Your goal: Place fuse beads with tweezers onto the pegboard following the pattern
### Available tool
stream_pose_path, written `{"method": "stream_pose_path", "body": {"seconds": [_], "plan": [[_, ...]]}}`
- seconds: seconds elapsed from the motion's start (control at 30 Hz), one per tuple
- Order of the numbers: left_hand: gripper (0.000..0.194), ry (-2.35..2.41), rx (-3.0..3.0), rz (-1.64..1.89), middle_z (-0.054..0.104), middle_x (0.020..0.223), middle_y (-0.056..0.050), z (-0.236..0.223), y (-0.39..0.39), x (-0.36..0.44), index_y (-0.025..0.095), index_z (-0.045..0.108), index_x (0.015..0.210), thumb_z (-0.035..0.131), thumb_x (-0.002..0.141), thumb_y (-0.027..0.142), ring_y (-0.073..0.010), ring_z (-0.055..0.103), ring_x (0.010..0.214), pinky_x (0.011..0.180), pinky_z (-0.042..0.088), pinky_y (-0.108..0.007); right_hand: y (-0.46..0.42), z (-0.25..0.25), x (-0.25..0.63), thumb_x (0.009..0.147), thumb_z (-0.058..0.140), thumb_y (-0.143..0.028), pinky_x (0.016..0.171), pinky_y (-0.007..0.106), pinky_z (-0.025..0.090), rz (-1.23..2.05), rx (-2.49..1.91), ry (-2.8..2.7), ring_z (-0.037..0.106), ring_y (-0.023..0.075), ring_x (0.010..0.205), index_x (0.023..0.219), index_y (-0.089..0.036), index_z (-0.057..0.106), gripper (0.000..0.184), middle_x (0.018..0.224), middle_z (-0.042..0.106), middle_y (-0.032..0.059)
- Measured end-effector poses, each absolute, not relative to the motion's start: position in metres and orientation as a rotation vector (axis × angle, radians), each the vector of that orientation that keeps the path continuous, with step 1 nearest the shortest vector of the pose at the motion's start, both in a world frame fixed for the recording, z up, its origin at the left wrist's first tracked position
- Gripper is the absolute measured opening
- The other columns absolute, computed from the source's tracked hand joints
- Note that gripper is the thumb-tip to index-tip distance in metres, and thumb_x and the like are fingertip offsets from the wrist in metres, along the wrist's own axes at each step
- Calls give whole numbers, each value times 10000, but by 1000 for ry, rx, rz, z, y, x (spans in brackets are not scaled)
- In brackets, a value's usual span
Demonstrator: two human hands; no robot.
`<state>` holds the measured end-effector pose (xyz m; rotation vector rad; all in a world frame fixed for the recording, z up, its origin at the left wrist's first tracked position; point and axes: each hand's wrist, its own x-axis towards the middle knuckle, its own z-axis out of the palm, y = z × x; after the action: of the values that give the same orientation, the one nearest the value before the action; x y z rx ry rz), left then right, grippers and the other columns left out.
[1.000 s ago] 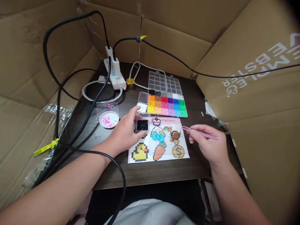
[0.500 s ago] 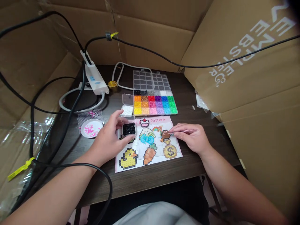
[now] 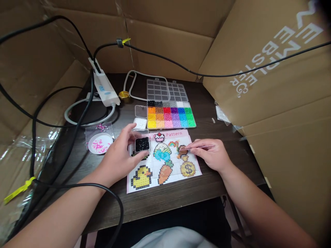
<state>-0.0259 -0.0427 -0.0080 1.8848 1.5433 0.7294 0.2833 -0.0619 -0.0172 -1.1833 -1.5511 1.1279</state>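
Note:
My left hand (image 3: 124, 148) is closed around a small clear box of black beads (image 3: 142, 144), held over the upper left of the pattern sheet (image 3: 154, 184). Pinched in my right hand (image 3: 213, 155) is a thin pair of tweezers (image 3: 200, 147), its tips over a brown printed figure on the sheet's right side. Whether a bead sits in the tips is too small to tell. Printed on the sheet are a yellow duck (image 3: 141, 177), a carrot (image 3: 165, 172) and a money bag (image 3: 188, 168). Blue beads (image 3: 162, 155) lie on the ice cream picture.
Behind the sheet stands an open sorting case (image 3: 170, 115) of coloured beads, beside a small box of white beads (image 3: 140, 123). A white dish (image 3: 100, 143) holds pink beads. A power strip (image 3: 104, 88) and black cables (image 3: 90, 100) occupy the left; cardboard walls (image 3: 168, 44) surround the table.
The tweezers in my right hand have tilted slightly, with the tips still over the brown figure. My left hand keeps the box of black beads in nearly the same spot. The view has shifted slightly.

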Motion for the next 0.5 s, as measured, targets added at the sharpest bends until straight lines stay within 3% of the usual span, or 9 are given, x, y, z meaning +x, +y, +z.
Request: {"method": "stream_pose_path", "body": {"seconds": [0.5], "plan": [[836, 1541, 1914, 737, 693, 1240, -87, -12, -43, -27, 236, 334, 1461, 789, 765, 318, -268, 663, 1114, 1012, 546, -474, -62, -19, 285, 818, 798, -211, 741, 302, 647, 1037, -1227, -1525, 805, 213, 812, 850, -295, 855, 106, 865, 835, 25]]}}
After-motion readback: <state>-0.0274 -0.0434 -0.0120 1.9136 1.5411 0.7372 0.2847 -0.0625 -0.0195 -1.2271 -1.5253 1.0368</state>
